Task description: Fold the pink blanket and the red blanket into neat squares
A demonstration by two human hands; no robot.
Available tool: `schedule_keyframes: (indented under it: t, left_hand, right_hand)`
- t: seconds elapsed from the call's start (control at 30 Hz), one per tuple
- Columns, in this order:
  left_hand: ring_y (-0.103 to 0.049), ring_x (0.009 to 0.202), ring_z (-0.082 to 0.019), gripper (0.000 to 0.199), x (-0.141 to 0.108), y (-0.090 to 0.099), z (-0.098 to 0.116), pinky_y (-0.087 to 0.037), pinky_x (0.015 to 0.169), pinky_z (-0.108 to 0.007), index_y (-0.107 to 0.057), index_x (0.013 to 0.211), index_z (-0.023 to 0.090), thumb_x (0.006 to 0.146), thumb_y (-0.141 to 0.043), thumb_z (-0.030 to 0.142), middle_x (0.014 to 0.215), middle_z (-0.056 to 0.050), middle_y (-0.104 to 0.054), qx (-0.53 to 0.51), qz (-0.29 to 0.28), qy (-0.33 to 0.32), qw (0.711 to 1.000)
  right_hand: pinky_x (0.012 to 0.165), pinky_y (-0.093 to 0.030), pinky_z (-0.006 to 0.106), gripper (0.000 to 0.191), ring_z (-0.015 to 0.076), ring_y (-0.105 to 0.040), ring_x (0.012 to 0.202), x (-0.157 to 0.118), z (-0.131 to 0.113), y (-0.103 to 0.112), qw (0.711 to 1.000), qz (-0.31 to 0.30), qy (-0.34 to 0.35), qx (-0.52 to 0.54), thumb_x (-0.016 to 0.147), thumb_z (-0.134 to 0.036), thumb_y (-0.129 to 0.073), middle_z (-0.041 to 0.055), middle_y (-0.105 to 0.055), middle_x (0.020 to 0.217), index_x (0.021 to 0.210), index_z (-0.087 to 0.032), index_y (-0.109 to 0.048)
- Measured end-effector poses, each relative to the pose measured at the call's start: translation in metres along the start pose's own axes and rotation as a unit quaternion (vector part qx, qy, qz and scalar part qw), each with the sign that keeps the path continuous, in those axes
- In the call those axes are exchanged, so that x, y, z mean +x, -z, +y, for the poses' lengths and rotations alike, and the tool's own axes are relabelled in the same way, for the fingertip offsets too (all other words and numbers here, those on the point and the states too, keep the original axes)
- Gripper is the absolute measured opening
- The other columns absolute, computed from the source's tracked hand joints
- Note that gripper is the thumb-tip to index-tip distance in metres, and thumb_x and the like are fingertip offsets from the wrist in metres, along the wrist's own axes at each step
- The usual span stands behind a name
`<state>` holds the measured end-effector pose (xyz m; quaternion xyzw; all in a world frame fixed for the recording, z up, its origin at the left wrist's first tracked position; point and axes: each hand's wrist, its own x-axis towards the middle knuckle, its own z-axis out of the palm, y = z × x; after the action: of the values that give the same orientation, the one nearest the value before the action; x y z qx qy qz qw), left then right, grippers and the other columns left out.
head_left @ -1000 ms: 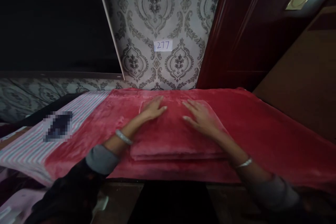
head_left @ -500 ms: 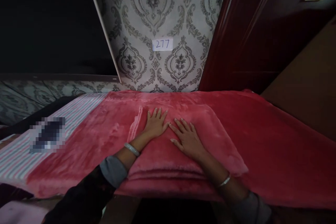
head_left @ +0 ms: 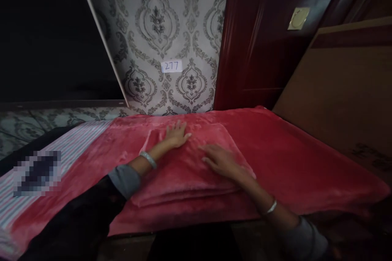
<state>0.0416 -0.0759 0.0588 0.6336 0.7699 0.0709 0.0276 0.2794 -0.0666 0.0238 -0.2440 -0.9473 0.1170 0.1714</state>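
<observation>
A folded red blanket (head_left: pixel 183 177) lies on a spread red cover (head_left: pixel 294 159), its layered front edge facing the wearer. The left hand (head_left: pixel 177 135) lies on it near the far left corner, fingers spread. The right hand (head_left: pixel 223 161), blurred, is at the blanket's right half, thumb apart from the fingers; whether the other fingers are spread or pressed together cannot be told, nor whether they touch the cloth.

A narrow strip of cover separates the blanket's far edge from the patterned wall (head_left: pixel 157 45), and another runs along its near side. The widest room lies to the right, where the cover stretches toward the cardboard (head_left: pixel 333 85). To the left, a shorter span of red ends at a striped cloth (head_left: pixel 82 142), which bears a pixelated patch (head_left: pixel 38 173). The screen (head_left: pixel 55 45) and the door (head_left: pixel 263 40) flank a paper marked "277" (head_left: pixel 171 66).
</observation>
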Motion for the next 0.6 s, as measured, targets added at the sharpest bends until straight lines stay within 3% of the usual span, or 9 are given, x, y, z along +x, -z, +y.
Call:
schedule_keyframes:
  t: [0.1, 0.23, 0.4, 0.6]
  left_hand:
    - [-0.014, 0.157, -0.032, 0.070, 0.026, 0.005, 0.051, -0.014, 0.124, -0.059, -0.023, 0.162, 0.019, 0.100, -0.034, 0.052, 0.170, -0.017, -0.015, -0.035, -0.007, -0.090, 0.995]
    - [-0.018, 0.156, -0.035, 0.067, 0.050, -0.028, 0.099, -0.010, 0.123, -0.066, -0.028, 0.161, 0.022, 0.101, -0.033, 0.053, 0.169, -0.014, -0.021, -0.036, -0.045, -0.157, 0.986]
    - [-0.017, 0.156, -0.034, 0.065, 0.055, -0.072, 0.101, -0.009, 0.122, -0.068, -0.027, 0.161, 0.026, 0.102, -0.031, 0.052, 0.169, -0.010, -0.023, -0.002, -0.028, -0.173, 0.984]
    - [-0.019, 0.156, -0.034, 0.065, 0.059, -0.077, 0.095, -0.011, 0.122, -0.068, -0.028, 0.161, 0.026, 0.102, -0.030, 0.054, 0.169, -0.009, -0.025, -0.005, -0.032, -0.178, 0.984]
  right_hand:
    - [0.117, -0.031, 0.055, 0.049, 0.0318, -0.045, 0.140, -0.011, 0.013, 0.005, 0.995, 0.043, -0.067, -0.067, 0.102, -0.039, -0.045, 0.0118, -0.053, 0.150, 0.148, -0.024, -0.054]
    - [0.119, -0.020, 0.065, 0.057, 0.0373, -0.025, 0.151, -0.023, 0.015, -0.024, 0.986, 0.043, -0.093, -0.134, 0.099, -0.044, -0.052, 0.0146, -0.037, 0.161, 0.153, -0.026, -0.047]
    - [0.120, -0.021, 0.063, 0.054, 0.0351, -0.028, 0.150, -0.030, 0.014, -0.046, 0.988, 0.057, -0.095, -0.112, 0.101, -0.045, -0.048, 0.0127, -0.043, 0.158, 0.154, -0.030, -0.046]
    - [0.120, -0.021, 0.062, 0.056, 0.0361, -0.027, 0.151, -0.029, 0.019, -0.045, 0.990, 0.049, -0.100, -0.089, 0.102, -0.048, -0.047, 0.0146, -0.041, 0.159, 0.153, -0.028, -0.047]
